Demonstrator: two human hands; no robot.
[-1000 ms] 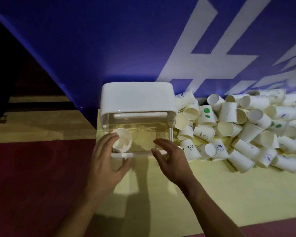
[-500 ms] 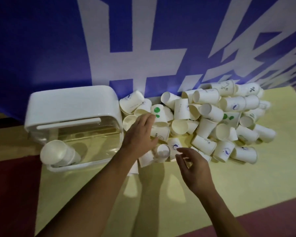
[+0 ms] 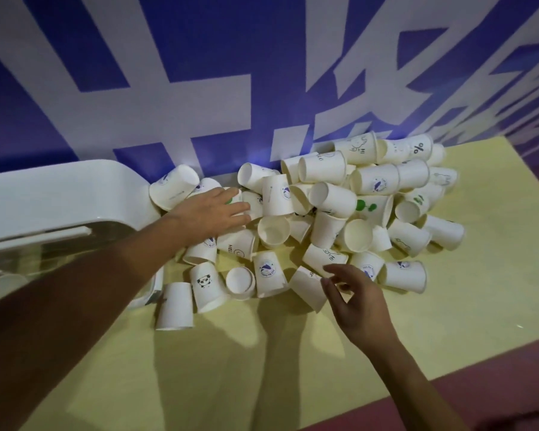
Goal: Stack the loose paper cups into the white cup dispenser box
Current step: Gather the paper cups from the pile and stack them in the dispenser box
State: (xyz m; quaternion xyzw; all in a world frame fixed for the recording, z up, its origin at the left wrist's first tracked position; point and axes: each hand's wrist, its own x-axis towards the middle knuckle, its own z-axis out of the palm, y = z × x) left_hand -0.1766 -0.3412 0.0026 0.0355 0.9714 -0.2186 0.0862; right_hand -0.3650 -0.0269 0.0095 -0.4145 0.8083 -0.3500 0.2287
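1. Blue wall banner [image 3: 199, 73] with large white characters: it closes off the far side, and the cup heap leans against its foot.
2. Yellow mat [image 3: 448, 321]: the working surface, with dark red floor [image 3: 495, 384] showing at its near right edge.
3. White cup dispenser box [image 3: 53, 197]: it stands at the left on the mat, its lid rounded and its front clear. My left forearm crosses in front of it and hides its lower right corner.
4. Heap of loose paper cups [image 3: 339, 213]: it lies just right of the box, the cups tumbled on their sides and piled on one another, so most are partly blocked by neighbours. Some carry blue logos, green dots or a panda.
5. My left hand [image 3: 212, 209]: palm down on the heap's left part, fingers extended and slightly spread over a green-dotted cup [image 3: 232, 197]. Whether they grip it, I cannot tell.
6. My right hand [image 3: 358, 303]: at the heap's near edge, fingers loosely curled and apart, holding nothing, fingertips beside a tipped cup [image 3: 324, 258].
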